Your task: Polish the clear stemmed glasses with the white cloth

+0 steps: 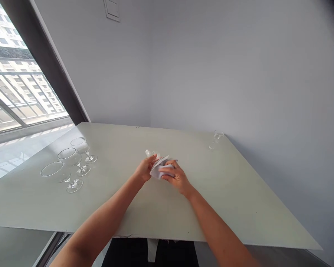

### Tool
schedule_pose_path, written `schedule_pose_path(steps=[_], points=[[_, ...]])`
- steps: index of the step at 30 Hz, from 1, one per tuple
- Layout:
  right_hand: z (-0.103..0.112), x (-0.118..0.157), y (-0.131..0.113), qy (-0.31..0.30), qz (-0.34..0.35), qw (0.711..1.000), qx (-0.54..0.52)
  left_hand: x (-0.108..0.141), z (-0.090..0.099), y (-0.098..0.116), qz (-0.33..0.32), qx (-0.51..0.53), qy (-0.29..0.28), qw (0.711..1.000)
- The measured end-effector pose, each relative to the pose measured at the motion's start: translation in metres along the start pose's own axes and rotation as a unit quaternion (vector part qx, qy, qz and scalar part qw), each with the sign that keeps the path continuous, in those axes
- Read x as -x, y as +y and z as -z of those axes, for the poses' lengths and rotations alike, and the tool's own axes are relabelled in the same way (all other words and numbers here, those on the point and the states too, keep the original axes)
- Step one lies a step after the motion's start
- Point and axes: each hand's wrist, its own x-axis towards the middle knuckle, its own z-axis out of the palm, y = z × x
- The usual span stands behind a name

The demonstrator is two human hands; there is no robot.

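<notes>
Near the tabletop's (225, 207) middle: right-hand (178, 178) fingers clamped on white cloth (159, 172); left-hand (146, 167) fingers closed around clear glass (156, 154) beside it. Three wine glasses (69, 157) left, another glass (217, 136) far right.

Switch plate (112, 9) on grey wall (211, 66); window (6, 108) left, railing (13, 73) outside, probably apartment buildings (5, 27) beyond.

Pale grey walls (228, 74) meet in a corner behind the far edge of the glossy off-white table (167, 207). A switch plate (112, 9) sits high on the wall. Beyond the table's far left corner, daylight enters a dark-framed window (16, 74), showing a railing (25, 87) and pale apartment buildings (5, 31).
</notes>
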Motion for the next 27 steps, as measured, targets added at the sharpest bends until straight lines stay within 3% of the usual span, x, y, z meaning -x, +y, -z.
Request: schedule_pose_path(steps=[2,6,11,14,17,19,21,23,27], points=[[0.001,-0.002,0.003,0.054,-0.060,0.984,-0.161,-0.001,-0.004,-0.004,-0.005,0.063,-0.006,0.998],[-0.010,-0.006,0.016,0.124,-0.171,0.893,-0.397,-0.001,-0.008,-0.008,-0.101,0.111,0.006,0.989],[-0.031,-0.005,0.022,0.117,-0.260,0.820,-0.495,0.004,-0.008,-0.003,-0.242,0.036,0.017,0.969],[-0.033,-0.004,0.020,0.097,-0.282,0.826,-0.479,0.006,-0.008,-0.001,-0.282,-0.006,0.021,0.959],[-0.029,-0.001,0.018,0.067,-0.292,0.887,-0.350,0.006,-0.006,0.004,-0.318,-0.042,0.034,0.946],[-0.024,0.002,0.014,0.032,-0.267,0.944,-0.189,0.006,-0.004,0.009,-0.356,-0.060,0.049,0.931],[-0.019,0.004,0.008,-0.013,-0.207,0.978,-0.002,0.007,-0.002,0.015,-0.393,-0.081,0.063,0.914],[-0.014,0.004,0.002,-0.041,-0.151,0.972,0.175,0.009,0.000,0.018,-0.412,-0.105,0.068,0.903],[-0.005,0.000,-0.010,-0.023,-0.087,0.892,0.443,0.012,-0.002,0.014,-0.426,-0.169,0.054,0.887]])
